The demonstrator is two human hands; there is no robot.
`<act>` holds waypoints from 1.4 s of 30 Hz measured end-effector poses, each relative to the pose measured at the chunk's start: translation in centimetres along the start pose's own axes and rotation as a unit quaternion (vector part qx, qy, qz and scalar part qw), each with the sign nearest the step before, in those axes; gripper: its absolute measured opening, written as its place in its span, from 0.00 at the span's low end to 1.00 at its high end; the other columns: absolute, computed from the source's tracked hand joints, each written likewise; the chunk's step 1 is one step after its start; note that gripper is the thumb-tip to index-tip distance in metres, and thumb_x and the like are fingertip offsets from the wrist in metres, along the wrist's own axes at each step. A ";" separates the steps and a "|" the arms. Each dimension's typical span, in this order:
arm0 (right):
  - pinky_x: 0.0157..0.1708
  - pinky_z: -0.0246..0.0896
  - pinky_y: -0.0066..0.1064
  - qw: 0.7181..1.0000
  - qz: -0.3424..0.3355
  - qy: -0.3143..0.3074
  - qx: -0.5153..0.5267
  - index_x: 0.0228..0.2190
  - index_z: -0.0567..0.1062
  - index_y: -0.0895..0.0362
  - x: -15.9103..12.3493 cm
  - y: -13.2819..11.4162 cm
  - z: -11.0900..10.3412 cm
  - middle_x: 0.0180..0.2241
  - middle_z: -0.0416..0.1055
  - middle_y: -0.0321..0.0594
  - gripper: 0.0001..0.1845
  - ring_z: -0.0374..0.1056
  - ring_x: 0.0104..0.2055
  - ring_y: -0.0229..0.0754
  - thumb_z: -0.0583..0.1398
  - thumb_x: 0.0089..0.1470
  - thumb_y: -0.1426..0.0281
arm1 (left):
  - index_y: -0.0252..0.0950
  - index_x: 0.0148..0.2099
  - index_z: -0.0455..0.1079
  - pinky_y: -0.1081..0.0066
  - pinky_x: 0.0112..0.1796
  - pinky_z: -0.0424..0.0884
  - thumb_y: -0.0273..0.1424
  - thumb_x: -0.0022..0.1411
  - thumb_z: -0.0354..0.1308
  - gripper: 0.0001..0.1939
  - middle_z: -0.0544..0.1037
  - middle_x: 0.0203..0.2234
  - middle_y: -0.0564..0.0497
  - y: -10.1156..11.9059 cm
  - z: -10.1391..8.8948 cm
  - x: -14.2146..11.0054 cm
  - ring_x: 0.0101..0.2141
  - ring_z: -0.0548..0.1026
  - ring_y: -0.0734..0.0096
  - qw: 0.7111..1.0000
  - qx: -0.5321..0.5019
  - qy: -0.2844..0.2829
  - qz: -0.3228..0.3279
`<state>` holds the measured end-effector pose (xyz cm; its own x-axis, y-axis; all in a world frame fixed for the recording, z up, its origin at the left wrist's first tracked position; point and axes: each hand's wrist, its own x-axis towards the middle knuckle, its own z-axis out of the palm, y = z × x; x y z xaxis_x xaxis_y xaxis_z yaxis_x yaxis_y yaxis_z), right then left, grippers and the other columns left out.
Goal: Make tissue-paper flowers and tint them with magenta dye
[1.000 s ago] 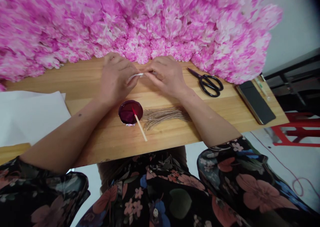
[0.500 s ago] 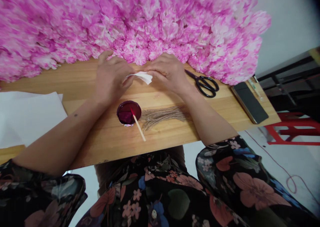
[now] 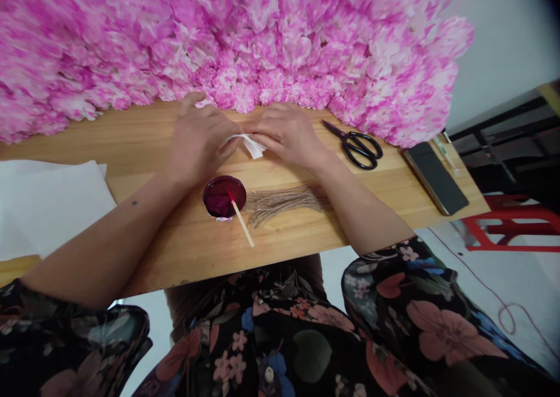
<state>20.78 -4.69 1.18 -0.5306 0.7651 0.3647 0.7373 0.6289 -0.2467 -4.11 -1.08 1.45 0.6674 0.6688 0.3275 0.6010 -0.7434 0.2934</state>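
A small pleated piece of white paper is pinched between my two hands above the wooden table. My left hand grips its left end, fingers closed and index finger raised. From the other side my right hand holds it with thumb and fingers together. Just below my hands stands a small bowl of dark red liquid, with a wooden stick resting in it, its dipped end stained red. Right of the bowl lies a bundle of thin brown twine or stems, partly under my right forearm.
Pink-and-white paper-like flowers are heaped along the table's back edge. Black-handled scissors lie to the right, with a phone beyond. White sheets lie at the left. A red stool stands past the table's right end.
Both hands have come down slightly toward me, still holding the white paper. The paper's free end now points more downward. The bowl, stick and scissors stay in place.
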 end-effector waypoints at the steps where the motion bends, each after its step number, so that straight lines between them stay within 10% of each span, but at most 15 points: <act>1: 0.58 0.68 0.46 1.000 -0.003 0.001 -0.006 0.54 0.84 0.49 0.0 -0.1 0.1 0.49 0.85 0.41 0.20 0.76 0.54 0.50 0.54 0.80 0.57 | 0.50 0.47 0.80 0.39 0.76 0.51 0.47 0.82 0.44 0.23 0.87 0.43 0.52 0.0 0.0 0.0 0.56 0.80 0.52 1.000 -0.002 0.000 0.002; 21: 0.55 0.68 0.48 0.988 0.094 0.126 -0.006 0.43 0.83 0.50 0.1 2.2 0.1 0.42 0.83 0.42 0.14 0.76 0.48 0.51 0.57 0.75 0.62 | 0.49 0.52 0.80 0.34 0.74 0.47 0.52 0.78 0.51 0.20 0.84 0.43 0.50 -3.3 1.3 -0.3 0.57 0.75 0.46 0.998 -0.012 0.055 -0.042; 30: 0.57 0.67 0.49 0.996 0.042 0.073 0.005 0.47 0.85 0.46 0.1 1.4 -0.3 0.47 0.84 0.42 0.23 0.73 0.51 0.50 0.54 0.77 0.49 | 0.50 0.50 0.79 0.33 0.71 0.57 0.51 0.79 0.50 0.19 0.83 0.37 0.51 -3.2 1.2 -0.5 0.53 0.78 0.48 0.997 -0.016 0.078 -0.006; 42: 0.58 0.67 0.50 0.997 0.071 0.036 -0.015 0.49 0.86 0.47 0.0 0.1 -0.5 0.49 0.83 0.43 0.17 0.74 0.55 0.54 0.57 0.77 0.59 | 0.51 0.51 0.80 0.34 0.73 0.52 0.49 0.78 0.52 0.17 0.86 0.41 0.51 -2.5 1.1 -0.3 0.55 0.78 0.46 0.999 -0.026 0.044 -0.015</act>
<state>21.07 -4.66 1.65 -0.3894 0.8331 0.3928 0.8155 0.5101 -0.2735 -5.33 0.52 -0.40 0.6062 0.6903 0.3950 0.5952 -0.7231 0.3505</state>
